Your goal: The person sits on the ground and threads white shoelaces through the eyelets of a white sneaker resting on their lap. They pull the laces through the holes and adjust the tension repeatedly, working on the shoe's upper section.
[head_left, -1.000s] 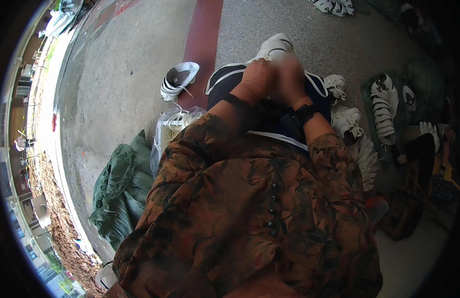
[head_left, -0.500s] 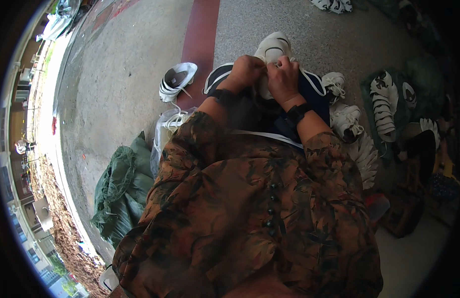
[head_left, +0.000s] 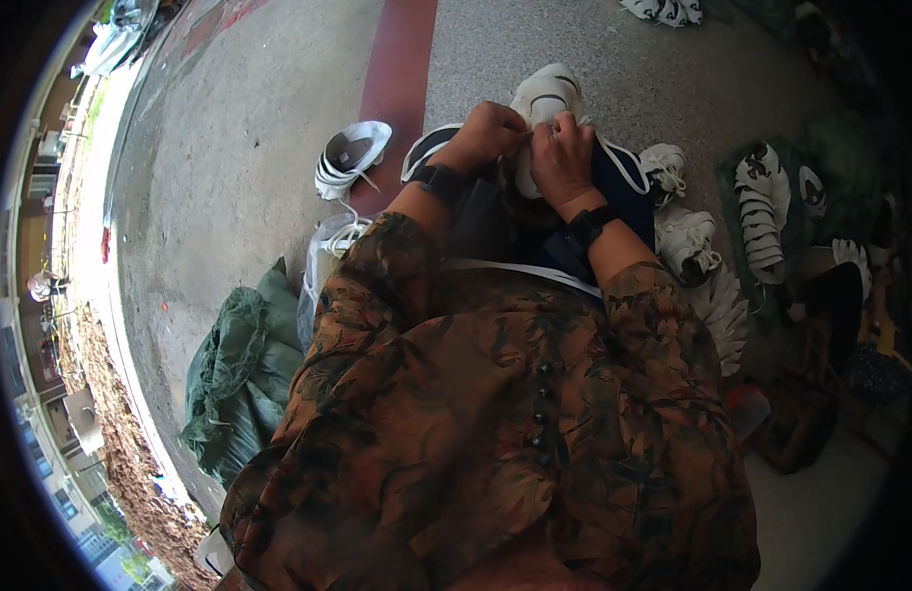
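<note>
A white shoe upper (head_left: 548, 93) with dark slits lies before me over the dark blue cloth (head_left: 628, 202) with white edging. My left hand (head_left: 491, 134) is closed at the upper's left edge, fingertips pinched near its throat. Opposite it, my right hand (head_left: 562, 158) is closed too, thumb and fingers bent over the throat. The fingertips of both hands nearly meet there. Any thin lace between them is too small to make out. Both wrists wear dark bands.
A white shoe upper (head_left: 351, 158) lies on the floor at left, beside a clear plastic bag (head_left: 323, 246) of white laces. A green sack (head_left: 241, 369) slumps nearer me. At right are laced white shoes (head_left: 686, 241), stacked uppers (head_left: 722, 315) and another stack (head_left: 761, 217) on green sheeting.
My left hand has shifted slightly up and to the right, its fingertips still at the throat. My right hand has barely moved, and the upper has edged slightly right.
</note>
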